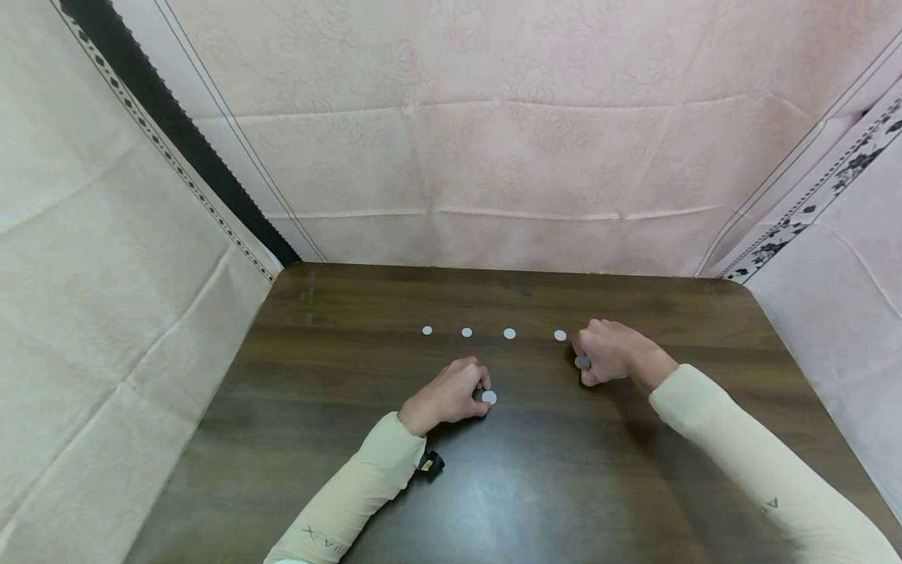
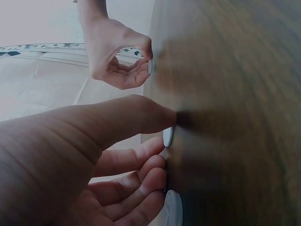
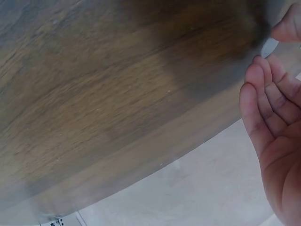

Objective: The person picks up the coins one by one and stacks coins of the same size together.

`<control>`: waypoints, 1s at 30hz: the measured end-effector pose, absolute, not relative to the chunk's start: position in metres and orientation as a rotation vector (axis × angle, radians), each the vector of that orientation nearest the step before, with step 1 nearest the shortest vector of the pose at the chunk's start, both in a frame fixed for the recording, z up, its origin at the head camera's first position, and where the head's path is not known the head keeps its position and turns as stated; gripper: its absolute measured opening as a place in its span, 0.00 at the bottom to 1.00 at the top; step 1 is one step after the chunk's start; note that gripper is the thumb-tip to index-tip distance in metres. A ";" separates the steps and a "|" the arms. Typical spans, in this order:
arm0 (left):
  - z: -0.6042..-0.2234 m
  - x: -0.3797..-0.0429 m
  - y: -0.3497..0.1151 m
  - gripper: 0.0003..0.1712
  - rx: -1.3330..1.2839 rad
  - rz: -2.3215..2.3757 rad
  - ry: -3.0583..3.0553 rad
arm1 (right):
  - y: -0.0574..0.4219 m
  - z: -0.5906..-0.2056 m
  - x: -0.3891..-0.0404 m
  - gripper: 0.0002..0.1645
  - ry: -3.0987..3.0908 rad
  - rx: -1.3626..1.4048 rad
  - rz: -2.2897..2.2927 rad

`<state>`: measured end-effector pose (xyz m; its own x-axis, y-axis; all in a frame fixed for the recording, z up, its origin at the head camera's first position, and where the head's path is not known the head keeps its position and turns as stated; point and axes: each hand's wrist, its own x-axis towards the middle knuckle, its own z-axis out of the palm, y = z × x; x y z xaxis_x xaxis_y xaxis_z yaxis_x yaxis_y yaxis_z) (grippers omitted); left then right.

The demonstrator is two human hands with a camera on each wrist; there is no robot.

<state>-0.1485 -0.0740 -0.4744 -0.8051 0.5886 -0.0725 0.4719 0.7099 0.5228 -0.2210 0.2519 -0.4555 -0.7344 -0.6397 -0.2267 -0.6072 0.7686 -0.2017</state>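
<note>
My left hand pinches a small flat white disc between thumb and fingers, low over the brown table. Farther right, my right hand pinches a similar disc, which looks greyer in shadow. In the left wrist view, the left thumb and index finger hold their disc on edge against the wood, and another white disc lies by the lower fingers. The right wrist view has a pinched disc at its right edge, partly covered by the fingers.
Several white discs lie in a row across the table, from the leftmost disc to the rightmost disc beside the right hand. Pale patterned cloth hangs behind the table and at both sides. A small black device sits at the left wrist.
</note>
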 end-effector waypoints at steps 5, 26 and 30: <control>-0.474 -0.149 -0.073 0.07 0.852 0.726 2.679 | 0.247 -0.455 -0.217 0.23 2.696 -1.028 -0.184; -0.475 -0.149 -0.074 0.07 0.861 0.732 2.665 | 0.199 -0.457 -0.190 0.19 2.725 -1.322 -0.226; -0.476 -0.150 -0.074 0.06 0.851 0.733 2.662 | 0.191 -0.458 -0.188 0.18 2.715 -1.316 -0.247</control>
